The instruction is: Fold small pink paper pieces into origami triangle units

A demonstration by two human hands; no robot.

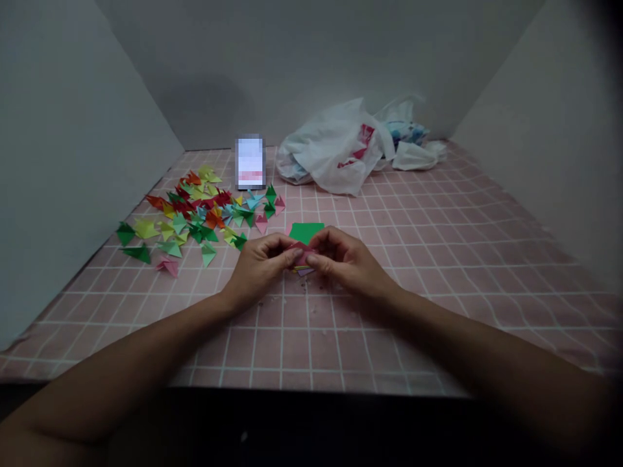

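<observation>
Pink folded paper [304,248] is pinched between thumb and fingers by both the left hand [265,258] and the right hand [346,257], on the near side of a flat green paper sheet [307,232]. Beyond that sheet sit a crumpled white plastic bag [331,152] and a lit rectangular screen [250,159]; small multicoloured folded-paper pieces [200,231] lie to its left.

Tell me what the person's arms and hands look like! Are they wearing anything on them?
The left hand and right hand are bare, without gloves. The left forearm and right forearm are bare too, narrow at the wrists and wider towards the elbows. No sleeves, watch or bracelet show. Some fingers are hidden, so I can't rule out rings.
</observation>
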